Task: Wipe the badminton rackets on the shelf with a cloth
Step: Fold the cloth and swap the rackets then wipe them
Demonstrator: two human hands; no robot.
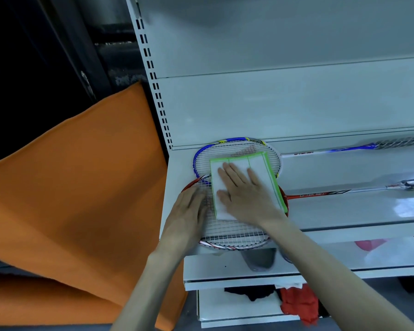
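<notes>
Seen from above, looking down at a white metal shelf (344, 211) with a slotted upright at its left edge.

Two badminton rackets lying flat on the shelf, heads at the left end, shafts running off to the right. Blue racket (225, 149) at the back, close to the rear panel. Red racket (237, 237) nearer the front, its head overlapping the blue head's front edge and reaching the shelf's front lip.

White cloth (256, 168), folded into a rectangle with green stitched edges, spread across both string beds where the heads overlap.

Right hand (244, 194) laid palm down on the cloth, fingers straight and slightly spread, pointing toward the upper left, pressing the cloth flat onto the strings.

Left hand (189, 216) resting palm down on the left side of the red racket's head, fingers straight and close together, just beside the cloth's left edge; fingertips slightly blurred.

Both forearms bare, reaching in from the bottom of the frame.

Orange fabric (69, 187) draped to the left of the shelf unit, dark background behind it.

Lower shelves below, holding a grey object, dark cloth (249, 293) and red cloth (299, 304), all partly hidden.
</notes>
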